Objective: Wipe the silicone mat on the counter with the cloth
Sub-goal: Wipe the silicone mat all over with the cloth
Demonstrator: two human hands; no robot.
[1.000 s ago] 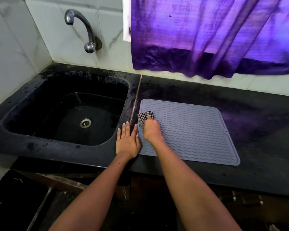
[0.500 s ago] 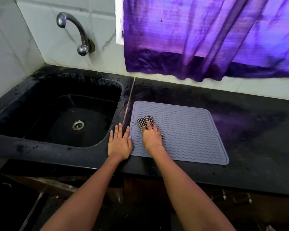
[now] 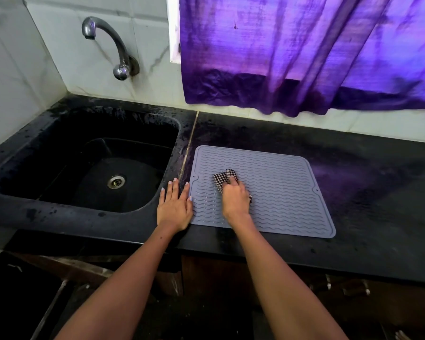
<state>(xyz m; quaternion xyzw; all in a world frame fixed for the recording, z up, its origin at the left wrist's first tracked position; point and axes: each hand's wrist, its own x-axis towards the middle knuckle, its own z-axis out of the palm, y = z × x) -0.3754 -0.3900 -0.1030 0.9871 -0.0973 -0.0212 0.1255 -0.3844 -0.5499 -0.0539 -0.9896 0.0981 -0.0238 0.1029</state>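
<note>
Sink (image 3: pixel 47 204) and curved tap (image 3: pixel 113 45) are seen at far left, set in the black tabletop (image 3: pixel 378 204). Left hand (image 3: pixel 174 207) is laid flat, fingers straight, on the strip between sink and silicone mat (image 3: pixel 280 192), its grip holding nothing and its little finger touching the mat's left edge. Right hand (image 3: pixel 234 200) is pressed on the mat's left half, fingers curled over the checked cloth (image 3: pixel 222 177); purple curtain (image 3: pixel 304 52) is hung behind.
</note>
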